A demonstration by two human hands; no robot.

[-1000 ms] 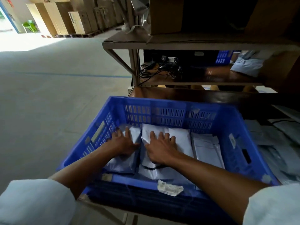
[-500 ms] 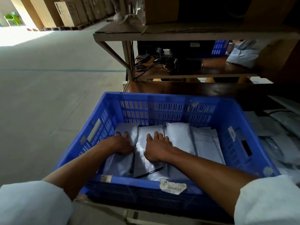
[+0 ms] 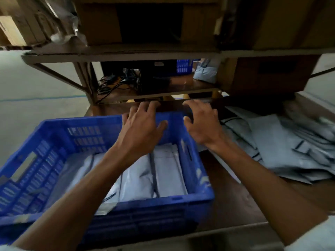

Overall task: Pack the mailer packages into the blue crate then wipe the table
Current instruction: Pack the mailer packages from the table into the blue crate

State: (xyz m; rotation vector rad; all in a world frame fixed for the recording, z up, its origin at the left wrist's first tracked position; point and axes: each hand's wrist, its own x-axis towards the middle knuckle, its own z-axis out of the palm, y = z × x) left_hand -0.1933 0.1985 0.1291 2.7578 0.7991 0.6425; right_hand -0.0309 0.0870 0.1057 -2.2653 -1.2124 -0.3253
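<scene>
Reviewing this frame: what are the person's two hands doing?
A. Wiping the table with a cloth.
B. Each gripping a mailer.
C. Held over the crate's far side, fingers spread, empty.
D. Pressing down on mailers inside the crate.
C: the left hand and right hand are up by the far side of the blue crate with fingers spread and nothing in them, above the mailers packed inside.

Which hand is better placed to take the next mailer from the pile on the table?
The right hand, probably. It hovers open at the right edge of the blue crate, next to the mailer pile on the table. The left hand, also open, is over the crate, farther from the pile.
</scene>
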